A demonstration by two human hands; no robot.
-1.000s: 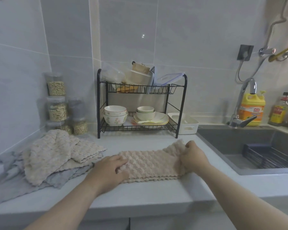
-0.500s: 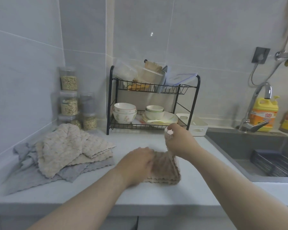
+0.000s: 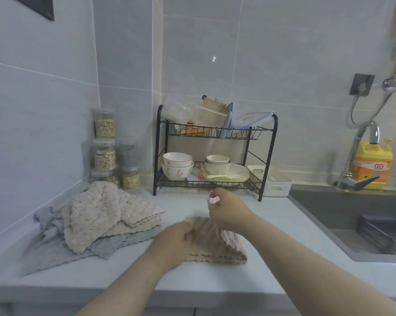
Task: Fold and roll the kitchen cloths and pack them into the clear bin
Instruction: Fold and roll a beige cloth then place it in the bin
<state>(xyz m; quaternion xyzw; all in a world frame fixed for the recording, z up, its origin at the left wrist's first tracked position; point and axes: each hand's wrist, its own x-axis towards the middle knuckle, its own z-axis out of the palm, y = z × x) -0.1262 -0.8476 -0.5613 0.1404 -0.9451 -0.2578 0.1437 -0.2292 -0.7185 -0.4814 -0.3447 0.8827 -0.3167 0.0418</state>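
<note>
Beige cloth [image 3: 213, 245] lies folded — other cloths [image 3: 94, 215] heaped to its left.

The folded beige cloth [image 3: 215, 245] is thick, nubbly terry, matt, with scalloped edges. The heaped beige cloths [image 3: 96, 213] share that rough, bobbled weave. The grey cloths [image 3: 55, 254] under them look thinner and flatter, also matt. The bench [image 3: 192, 277] is smooth and pale with a dull sheen. The dish rack [image 3: 206, 185] is black-coated metal wire, and it carries glossy glazed bowls [image 3: 177, 164] and clear plastic containers [image 3: 178, 110]. The jars [image 3: 104, 124] are clear plastic. The faucet [image 3: 372, 133] is polished metal, the sink [image 3: 343, 208] matt grey, and the wall tiles [image 3: 283, 53] glossy. The detergent bottle [image 3: 372, 163] is smooth yellow plastic.
</note>
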